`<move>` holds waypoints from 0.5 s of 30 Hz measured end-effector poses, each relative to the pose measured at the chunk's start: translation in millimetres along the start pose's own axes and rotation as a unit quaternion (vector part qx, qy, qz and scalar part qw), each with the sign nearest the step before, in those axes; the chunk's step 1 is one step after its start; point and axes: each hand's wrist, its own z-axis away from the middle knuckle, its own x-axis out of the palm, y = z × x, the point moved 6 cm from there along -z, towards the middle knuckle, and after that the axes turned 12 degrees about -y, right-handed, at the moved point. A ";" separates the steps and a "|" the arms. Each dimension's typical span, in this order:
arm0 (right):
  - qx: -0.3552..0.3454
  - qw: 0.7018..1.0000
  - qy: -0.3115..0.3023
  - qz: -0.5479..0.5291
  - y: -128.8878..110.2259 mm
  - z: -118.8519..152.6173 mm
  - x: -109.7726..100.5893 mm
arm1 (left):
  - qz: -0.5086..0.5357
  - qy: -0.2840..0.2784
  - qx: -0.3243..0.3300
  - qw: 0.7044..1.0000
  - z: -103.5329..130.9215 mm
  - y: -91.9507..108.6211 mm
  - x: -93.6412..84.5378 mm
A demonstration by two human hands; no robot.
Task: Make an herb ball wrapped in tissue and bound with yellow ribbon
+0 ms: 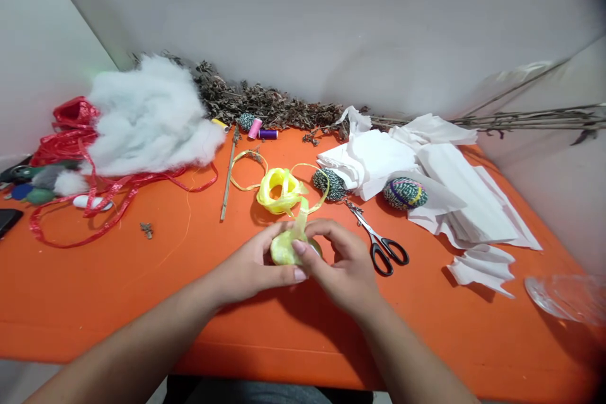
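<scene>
Between both hands, above the front of the orange table, is a small rounded bundle (284,249) wrapped in pale yellow ribbon. My left hand (258,265) curls around its left side, thumb underneath. My right hand (341,259) closes on the right side, its thumb pressing on top of the wrap. A strip of yellow ribbon (302,214) rises from the bundle toward a loose yellow ribbon coil (279,191) just behind. What lies inside the wrap is hidden, though a whitish bit shows near my right fingers.
Black-handled scissors (381,246) lie right of my hands. Yarn-wound balls (406,193) sit by white tissue paper (478,196). White stuffing (151,120) and red ribbon (71,139) occupy the left. Dried stems (279,104) line the wall; a clear plastic cup (563,297) lies far right.
</scene>
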 end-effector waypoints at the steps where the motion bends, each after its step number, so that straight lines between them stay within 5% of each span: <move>1: 0.042 0.997 -0.008 -0.056 6.1 -0.9 0.1 | -0.005 -0.005 -0.006 1.000 -0.5 -0.7 0.1; 7: 0.167 0.943 -0.025 -0.285 26.9 -3.8 3.3 | -0.096 0.011 -0.001 0.995 -0.4 -3.5 -1.5; 15: 0.158 0.943 0.004 -0.292 24.9 -2.0 2.4 | -0.020 -0.020 0.003 1.000 -0.3 1.5 5.8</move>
